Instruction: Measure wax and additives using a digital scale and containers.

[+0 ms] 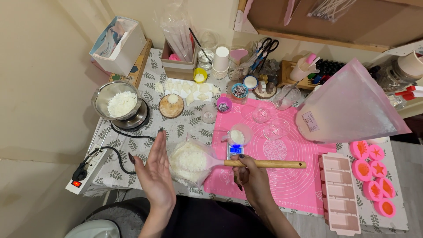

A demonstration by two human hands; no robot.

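Down on the pink mat [286,180], the right hand [251,176] is clenched around the wooden handle of a spatula [264,164], which lies crosswise, handle pointing right and blade pushed left into a clear bag of white flakes [187,162]. Beside that bag the left hand [154,169] stands edge-up, fingers straight and loose, gripping nothing.

Wooden-handled pink spatula [246,163] (level) inside small flake-filled clear bag [188,161]
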